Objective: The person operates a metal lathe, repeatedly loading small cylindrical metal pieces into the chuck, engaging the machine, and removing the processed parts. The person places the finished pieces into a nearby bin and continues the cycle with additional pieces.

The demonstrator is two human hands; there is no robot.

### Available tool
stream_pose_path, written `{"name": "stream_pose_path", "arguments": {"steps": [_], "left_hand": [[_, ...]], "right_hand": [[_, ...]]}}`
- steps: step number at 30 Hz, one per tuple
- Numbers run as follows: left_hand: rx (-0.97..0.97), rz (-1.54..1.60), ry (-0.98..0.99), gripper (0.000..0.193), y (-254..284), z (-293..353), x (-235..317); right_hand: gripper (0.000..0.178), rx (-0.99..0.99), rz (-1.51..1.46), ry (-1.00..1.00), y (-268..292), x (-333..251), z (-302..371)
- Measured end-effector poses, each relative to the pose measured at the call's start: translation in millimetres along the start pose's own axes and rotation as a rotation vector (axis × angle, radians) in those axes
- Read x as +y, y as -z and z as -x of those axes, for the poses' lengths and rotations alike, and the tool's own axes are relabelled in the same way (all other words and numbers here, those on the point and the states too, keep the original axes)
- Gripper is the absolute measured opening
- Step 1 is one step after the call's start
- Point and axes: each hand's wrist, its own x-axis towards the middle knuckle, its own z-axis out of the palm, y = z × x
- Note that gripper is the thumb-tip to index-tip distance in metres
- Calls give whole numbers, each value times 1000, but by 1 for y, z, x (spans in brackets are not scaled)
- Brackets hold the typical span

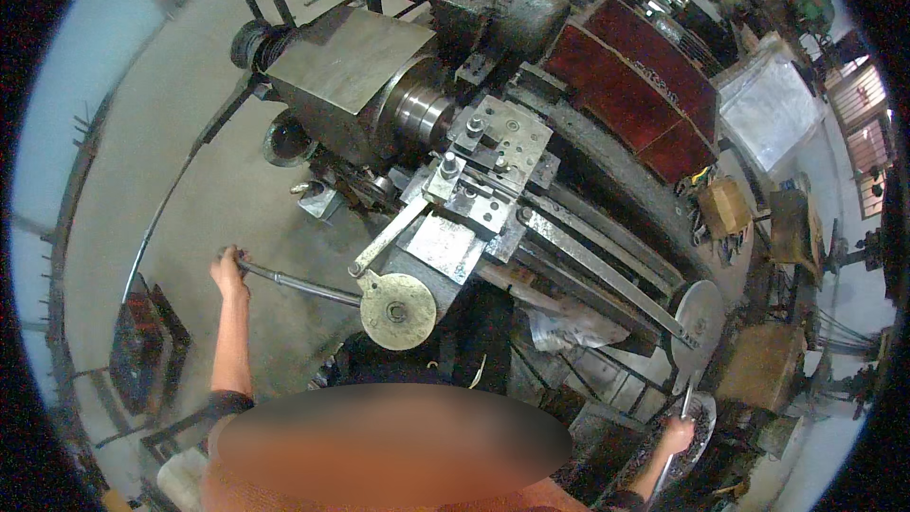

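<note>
My left hand (229,270) is wrapped round the outer end of a long metal lever (308,285). That lever runs right to a round brass-coloured disc (398,313) at the near side of a lathe-like machine. Low on the right, my right hand (677,435) grips a metal rod handle (685,402), its fingers closed. The rod reaches up toward a round grey plate (700,308), which a long flat bar (607,270) links to the machine's slide. Between my hands sit the bolted tool block (498,161) and the shiny cylindrical spindle (422,114).
Behind the spindle stand a grey headstock (351,57) and a ribbed electric motor (517,5). A dark red panel (630,85) lies farther right. Close to my right hand is a round pan (701,427) of dark bits. A dark box (142,351) stands on the floor at left.
</note>
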Motion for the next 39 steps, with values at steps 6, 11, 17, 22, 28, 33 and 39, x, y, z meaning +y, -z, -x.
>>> {"name": "stream_pose_path", "arguments": {"steps": [6, 11, 17, 22, 28, 33, 39], "left_hand": [[11, 49, 96, 10, -62, -19, -24], [-244, -122, -32, 10, -135, -29, -21], [-426, -65, -219, 14, -169, -25, -16], [-314, -119, -128, 20, -161, -35, -15], [-338, 35, -37, 27, -159, -25, -6], [-292, -53, -73, 20, -161, -13, 6], [-353, -66, -74, 11, -168, -13, 1]], "right_hand": [[33, 15, 21, 1, -16, 25, -84], [32, 18, -152, -4, -28, 34, -85], [31, -23, -37, -159, -20, 10, -14], [30, -95, -53, -164, -2, -8, 24], [35, -227, -116, -278, 11, -17, 38], [38, -166, -60, -284, 10, -13, 29], [33, -85, 180, -47, 23, 11, -45]]}}
